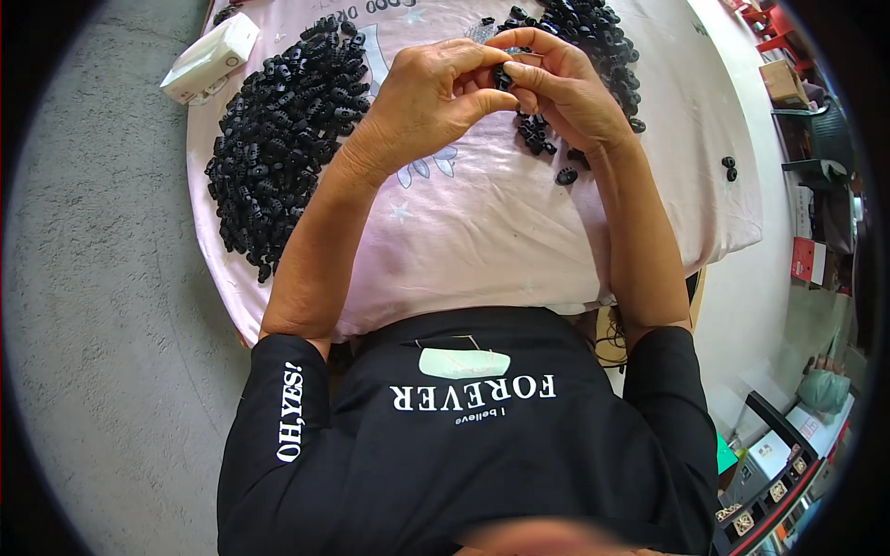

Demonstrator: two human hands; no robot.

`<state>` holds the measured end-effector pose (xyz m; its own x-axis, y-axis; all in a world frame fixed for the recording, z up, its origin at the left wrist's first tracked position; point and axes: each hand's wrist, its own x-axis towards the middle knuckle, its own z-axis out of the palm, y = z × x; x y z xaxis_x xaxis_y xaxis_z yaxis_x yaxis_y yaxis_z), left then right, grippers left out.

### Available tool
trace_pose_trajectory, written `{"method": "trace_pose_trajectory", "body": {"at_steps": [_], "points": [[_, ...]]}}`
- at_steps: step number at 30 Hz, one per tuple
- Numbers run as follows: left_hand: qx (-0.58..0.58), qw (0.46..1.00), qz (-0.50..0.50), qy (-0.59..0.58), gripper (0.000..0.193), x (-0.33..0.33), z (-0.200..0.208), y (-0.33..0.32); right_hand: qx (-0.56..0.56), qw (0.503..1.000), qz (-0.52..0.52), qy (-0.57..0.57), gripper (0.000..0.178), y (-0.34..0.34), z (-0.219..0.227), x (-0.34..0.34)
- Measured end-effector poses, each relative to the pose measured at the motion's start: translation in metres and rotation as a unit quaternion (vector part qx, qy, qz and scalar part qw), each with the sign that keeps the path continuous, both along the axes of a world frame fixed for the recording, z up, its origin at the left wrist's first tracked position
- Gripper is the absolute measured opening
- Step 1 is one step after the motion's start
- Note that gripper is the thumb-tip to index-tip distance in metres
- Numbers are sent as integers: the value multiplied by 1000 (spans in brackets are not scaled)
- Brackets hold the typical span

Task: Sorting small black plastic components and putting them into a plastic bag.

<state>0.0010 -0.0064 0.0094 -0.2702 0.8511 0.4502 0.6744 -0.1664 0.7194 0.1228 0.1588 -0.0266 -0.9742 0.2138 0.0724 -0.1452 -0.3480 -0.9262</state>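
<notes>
Above the far part of the pink cloth, my two hands meet around one small black plastic cord lock. My left hand reaches it with thumb and index finger curved about its left side. The thumb and index finger of my right hand close on it from the right. A large heap of similar black cord locks lies left of my left forearm. Beyond my right hand is another heap, partly hidden by it. Several loose ones lie just beneath that hand.
The pink printed cloth covers the table. At its far left edge stands a white box. Two loose black pieces lie at the right. Boxes and other goods line the right side, and grey floor spreads out left.
</notes>
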Motion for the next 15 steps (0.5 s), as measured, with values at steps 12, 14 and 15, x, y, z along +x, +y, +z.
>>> {"method": "trace_pose_trajectory", "body": {"at_steps": [12, 14, 15], "points": [[18, 993, 106, 45, 28, -6, -1, 1, 92, 992, -68, -45, 24, 7, 8, 4], [-11, 977, 178, 115, 30, -30, -3, -5, 109, 983, -139, -52, 20, 26, 9, 9], [-69, 967, 214, 116, 33, -44, -3, -12, 106, 981, -153, -47, 20, 41, 6, 12]]}}
